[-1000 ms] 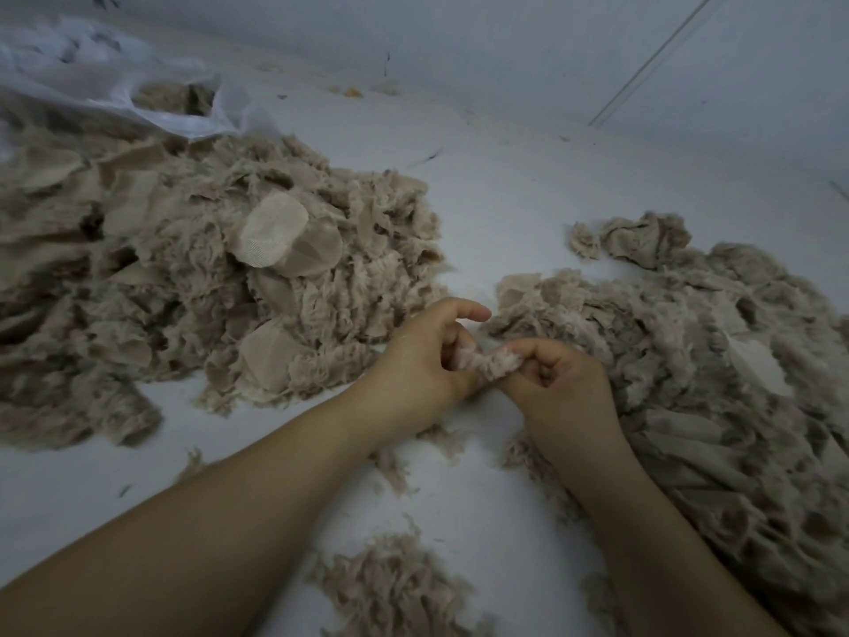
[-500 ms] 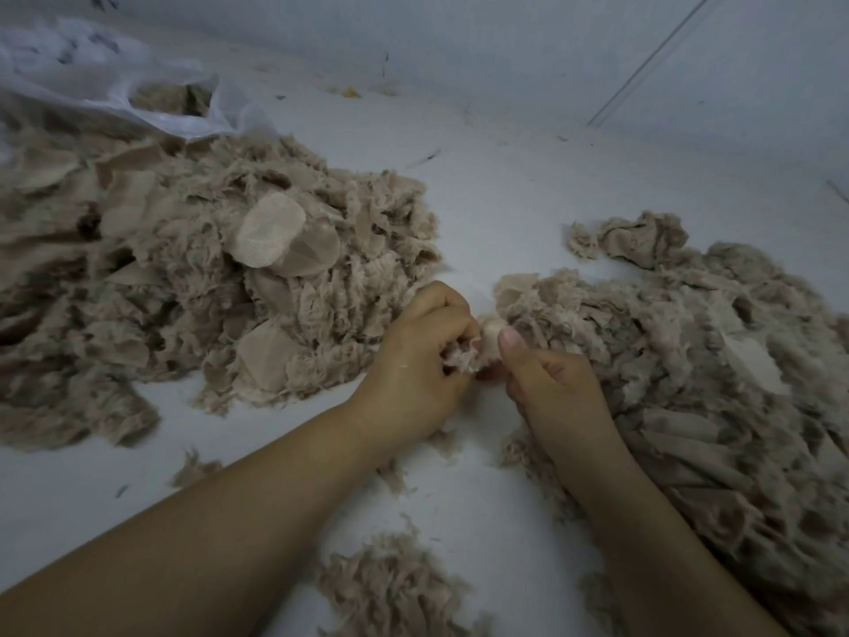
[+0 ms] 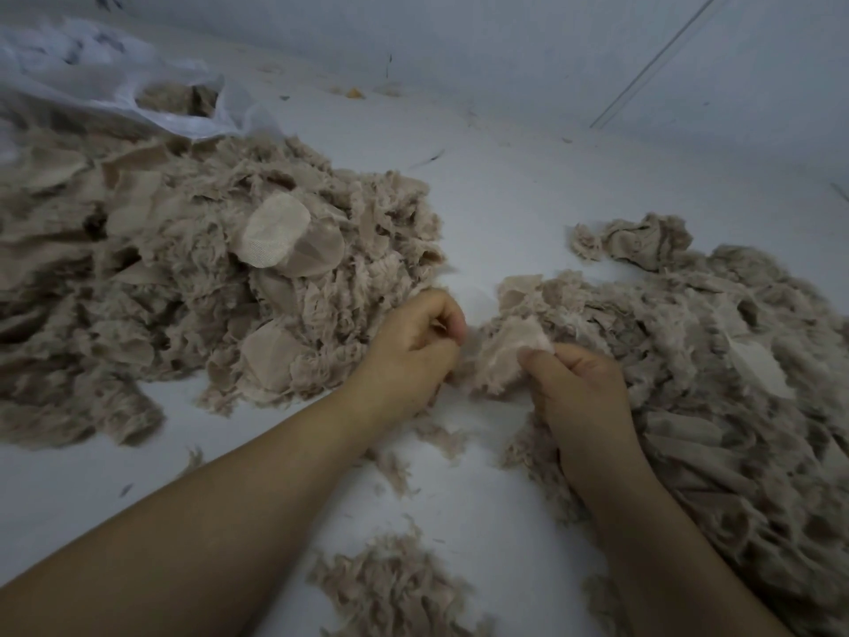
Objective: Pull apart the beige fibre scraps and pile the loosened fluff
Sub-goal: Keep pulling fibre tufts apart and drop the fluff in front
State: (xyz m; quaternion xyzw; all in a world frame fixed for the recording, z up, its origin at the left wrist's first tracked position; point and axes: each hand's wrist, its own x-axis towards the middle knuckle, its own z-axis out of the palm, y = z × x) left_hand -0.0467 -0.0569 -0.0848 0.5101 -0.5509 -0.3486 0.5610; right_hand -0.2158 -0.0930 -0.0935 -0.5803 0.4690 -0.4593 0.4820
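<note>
White tabletop (image 3: 528, 213) spreads to a pale far wall. Left lies a large heap of beige fibre scraps (image 3: 183, 287), a white bag (image 3: 105, 80) behind it; right, a second pile (image 3: 716, 360). The right hand (image 3: 579, 393) pinches a fluffy scrap (image 3: 505, 351). The left hand (image 3: 413, 347), fingers curled, pinches a small tuft just left of it.
</note>
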